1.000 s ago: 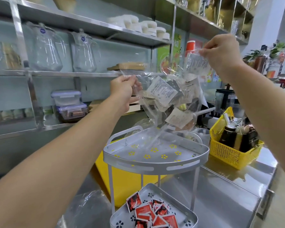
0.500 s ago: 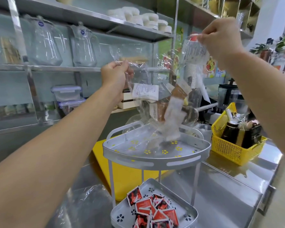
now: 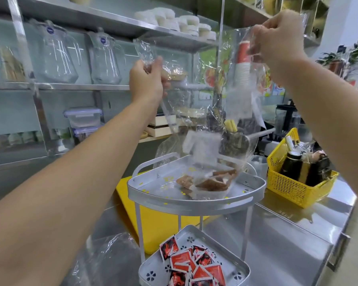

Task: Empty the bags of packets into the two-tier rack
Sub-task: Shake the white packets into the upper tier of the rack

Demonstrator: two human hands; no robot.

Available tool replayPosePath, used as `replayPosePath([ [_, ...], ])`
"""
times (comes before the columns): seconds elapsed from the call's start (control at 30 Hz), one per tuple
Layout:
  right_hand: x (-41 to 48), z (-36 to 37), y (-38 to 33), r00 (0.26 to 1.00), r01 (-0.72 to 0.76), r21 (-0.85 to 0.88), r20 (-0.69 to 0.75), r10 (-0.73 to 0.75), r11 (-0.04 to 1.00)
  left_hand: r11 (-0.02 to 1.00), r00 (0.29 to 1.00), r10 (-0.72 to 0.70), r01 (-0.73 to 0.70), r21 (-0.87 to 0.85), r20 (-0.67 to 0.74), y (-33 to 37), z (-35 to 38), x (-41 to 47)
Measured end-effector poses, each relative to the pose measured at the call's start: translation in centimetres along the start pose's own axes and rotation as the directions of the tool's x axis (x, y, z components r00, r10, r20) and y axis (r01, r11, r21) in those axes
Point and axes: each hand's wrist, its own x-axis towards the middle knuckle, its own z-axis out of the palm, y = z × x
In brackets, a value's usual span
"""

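A clear plastic bag (image 3: 196, 104) is hanging upside down, spilling brown packets (image 3: 210, 182) onto the grey two-tier rack's (image 3: 194, 201) top tray; red packets (image 3: 194, 265) are filling its bottom tray.

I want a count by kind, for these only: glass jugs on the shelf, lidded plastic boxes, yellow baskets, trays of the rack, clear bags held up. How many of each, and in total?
Glass jugs: 2
Lidded plastic boxes: 2
Yellow basket: 1
Rack trays: 2
Held clear bag: 1
Total: 8
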Motion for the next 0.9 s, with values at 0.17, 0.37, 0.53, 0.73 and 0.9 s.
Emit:
replayPosePath([
  [0.17, -0.1, -0.1, 0.1, 0.999, -0.019, 0.011, -0.030, 0.019, 1.000, 0.975, 0.902, -0.192, 0.219, -0.026, 0.387, -0.5, -0.7, -0.6],
  [0.37, -1.7, -0.1, 0.7, 0.967, -0.184, 0.167, 0.209, 0.148, 0.969, 0.946, 0.955, -0.240, 0.270, -0.180, 0.172, -1.9, -1.5, -0.8],
  [0.53, -3.3, 0.2, 2.3, 0.882, -0.242, 0.095, 0.436, 0.178, 0.966, 0.951, 0.991, -0.132, 0.131, -0.278, 0.014, -1.4, -1.6, -0.2],
  [0.73, -2.4, 0.5, 0.1, 0.973, -0.153, 0.272, 0.208, 0.097, 0.950, 0.958, 0.823, -0.249, 0.287, 0.005, 0.511, -0.9, -3.8, -1.6],
  [0.9, -1.7, 0.6, -2.7, 0.982, -0.065, 0.228, 0.190, 0.021, 0.971, 0.970, 0.941, -0.162, 0.208, -0.129, 0.298, -1.5, -5.0, -2.3],
])
